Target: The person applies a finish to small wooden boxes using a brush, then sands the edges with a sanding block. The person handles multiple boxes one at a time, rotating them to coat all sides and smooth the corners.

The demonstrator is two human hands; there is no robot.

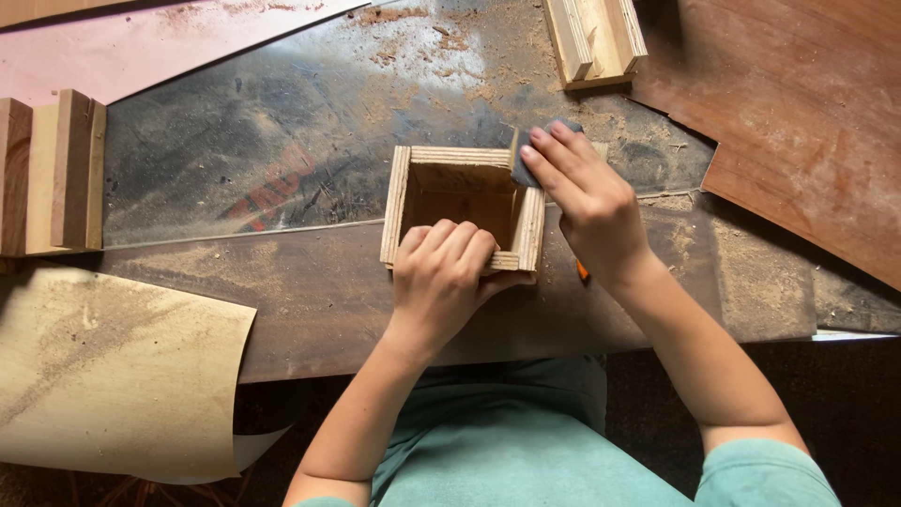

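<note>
Open plywood box (464, 207) sits mid-table (310, 300), on a dark dusty sheet, four walls up, hollow facing the camera. Left hand (441, 277) is closed on the near wall: fingers curled over the top edge into the hollow, thumb on the outside face. Right hand (587, 192) presses a small grey sandpaper piece (524, 161) against the box's far-right corner, fingers flat and together on it, pinching it onto the top edge of the right wall. Something orange (582, 271) shows just under the right wrist; can't tell what it is. Sawdust is scattered over the sheet, heaviest toward the far edge. Wood block stack (54, 174) at far left, well apart from the box. Another slatted wood piece (596, 39) at top, beyond the box. Reddish veneer sheet (807, 122) at right, pale veneer sheet (113, 376) curling off the near-left edge. Person wears a teal shirt (507, 441).
</note>
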